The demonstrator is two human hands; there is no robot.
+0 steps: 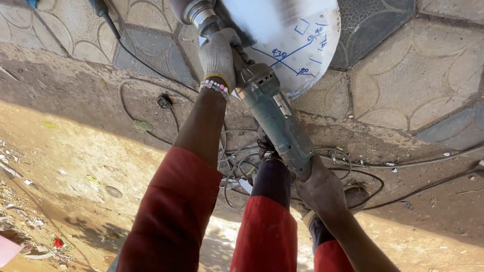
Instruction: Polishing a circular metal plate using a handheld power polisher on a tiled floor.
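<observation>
1. The round metal sheet (287,40), marked in blue pen, is lying at the far side on patterned paving (403,75).
2. The angle grinder (275,118) is resting against its near edge.
3. The gloved left hand (218,55) is clasping the front handle; the bare right hand (322,189) is closing round the tail.
4. Loose cables (242,166) are tangling underfoot on dusty ground (75,151) and could snag, I reckon, jerking the grinder.

Grey-green grinder (275,118), white disc (287,40) w/ blue marker lines, off-white glove (218,55), poss. pink-white bead bracelet (215,86), red sleeves (174,211)
</observation>
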